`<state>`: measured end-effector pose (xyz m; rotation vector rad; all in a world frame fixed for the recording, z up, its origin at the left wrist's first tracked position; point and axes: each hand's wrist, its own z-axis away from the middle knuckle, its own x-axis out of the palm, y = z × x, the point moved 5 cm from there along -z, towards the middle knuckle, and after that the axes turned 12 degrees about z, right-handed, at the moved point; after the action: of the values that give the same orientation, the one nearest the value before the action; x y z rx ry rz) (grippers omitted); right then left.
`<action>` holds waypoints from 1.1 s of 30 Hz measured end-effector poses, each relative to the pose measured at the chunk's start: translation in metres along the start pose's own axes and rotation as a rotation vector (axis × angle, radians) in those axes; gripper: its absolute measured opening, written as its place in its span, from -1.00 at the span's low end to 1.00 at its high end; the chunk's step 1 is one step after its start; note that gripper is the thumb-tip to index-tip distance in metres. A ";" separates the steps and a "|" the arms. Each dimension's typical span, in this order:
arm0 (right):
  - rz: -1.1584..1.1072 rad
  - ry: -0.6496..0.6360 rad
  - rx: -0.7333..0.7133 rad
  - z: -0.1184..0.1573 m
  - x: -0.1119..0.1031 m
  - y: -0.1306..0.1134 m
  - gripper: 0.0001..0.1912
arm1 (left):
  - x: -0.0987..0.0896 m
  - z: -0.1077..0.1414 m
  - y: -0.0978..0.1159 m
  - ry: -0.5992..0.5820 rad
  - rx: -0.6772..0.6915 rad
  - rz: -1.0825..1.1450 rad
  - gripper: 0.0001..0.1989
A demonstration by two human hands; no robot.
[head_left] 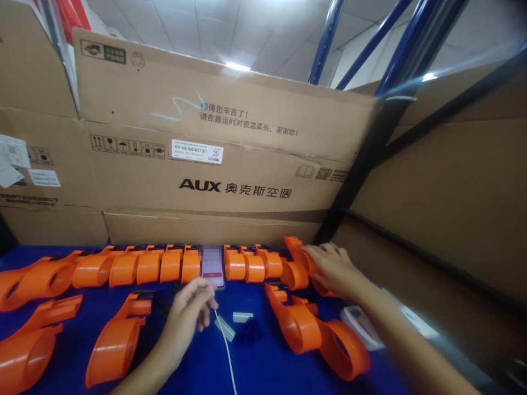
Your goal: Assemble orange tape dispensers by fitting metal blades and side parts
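Observation:
My left hand [191, 307] is closed in a pinch at the end of a white cable [225, 340], just below a phone [212, 271] with a lit screen. The phone stands in a row of orange plastic loops with flat arms, which look like tape dispensers [149, 267]. At the row's right end, my right hand [331, 267] has its fingers around an orange tape dispenser [321, 284]; its fingertips are partly hidden. Nearer me on the right lie two more dispensers [302, 329], one overlapping the other.
Two more dispensers [115, 345] lie front left on the blue surface [197, 362]. Small silvery strips [242, 316] and a dark crumpled piece [249, 331] are near the cable. A white device [360, 326] sits under my right forearm. Cardboard [247, 219] and a rack post [349, 175] stand behind.

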<state>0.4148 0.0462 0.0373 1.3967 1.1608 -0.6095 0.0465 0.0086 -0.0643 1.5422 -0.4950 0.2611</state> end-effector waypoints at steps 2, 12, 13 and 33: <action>0.022 0.026 0.010 0.001 -0.007 0.004 -0.37 | 0.000 0.000 0.000 -0.004 -0.002 -0.002 -0.69; -0.047 0.283 -0.009 0.016 -0.097 -0.023 -0.41 | 0.001 0.000 0.000 -0.023 0.014 -0.001 -0.69; -0.097 0.283 -0.046 0.020 -0.109 -0.036 -0.38 | 0.002 0.000 0.001 -0.035 0.010 0.002 -0.68; -0.673 0.086 -0.340 0.017 -0.126 -0.192 -0.65 | 0.004 0.007 0.020 0.127 -0.228 0.540 -0.58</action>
<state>0.2008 -0.0361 0.0624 0.7326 1.7294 -0.7726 0.0395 0.0020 -0.0450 1.1404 -0.8073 0.6891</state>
